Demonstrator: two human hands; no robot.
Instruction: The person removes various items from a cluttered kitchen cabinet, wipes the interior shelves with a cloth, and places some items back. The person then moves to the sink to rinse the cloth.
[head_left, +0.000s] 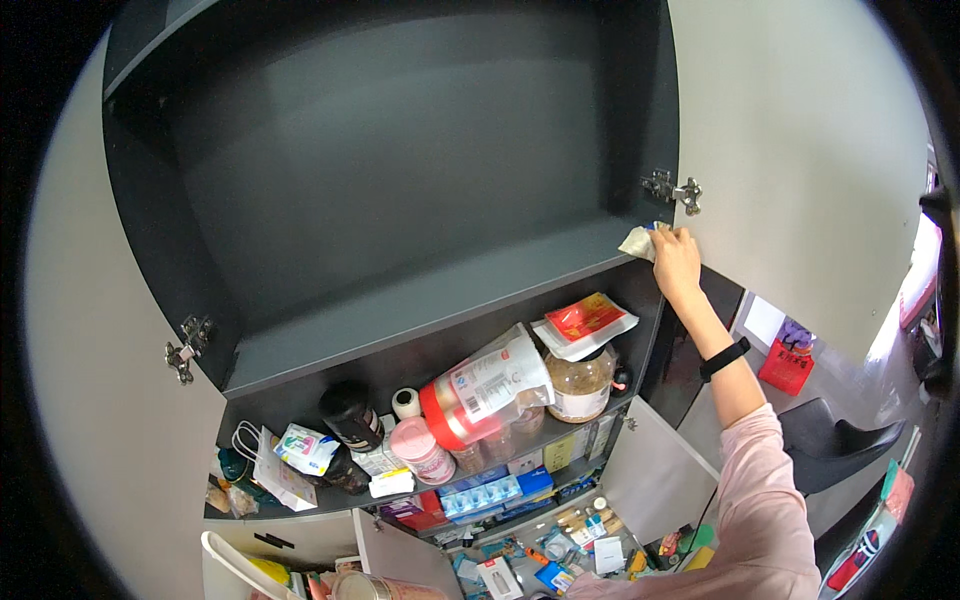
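Observation:
My right hand (677, 259) grips a crumpled pale cloth or wipe (637, 244) with a bit of blue on it. It presses at the right front corner of a dark grey cabinet shelf (450, 277), just below a metal hinge (671, 189). A black band (724, 359) circles the wrist, and a pink sleeve (757, 480) covers the upper arm. My left hand is out of view. White cabinet doors (795, 150) stand open on both sides of the compartment.
The shelf below carries a red-lidded plastic jar (480, 390), a jar of brown contents (581, 382), a pink tub (421, 450), a black container (351, 415) and packets. Underneath are blue boxes (495, 491) and loose small items. A black chair (832, 442) stands at right.

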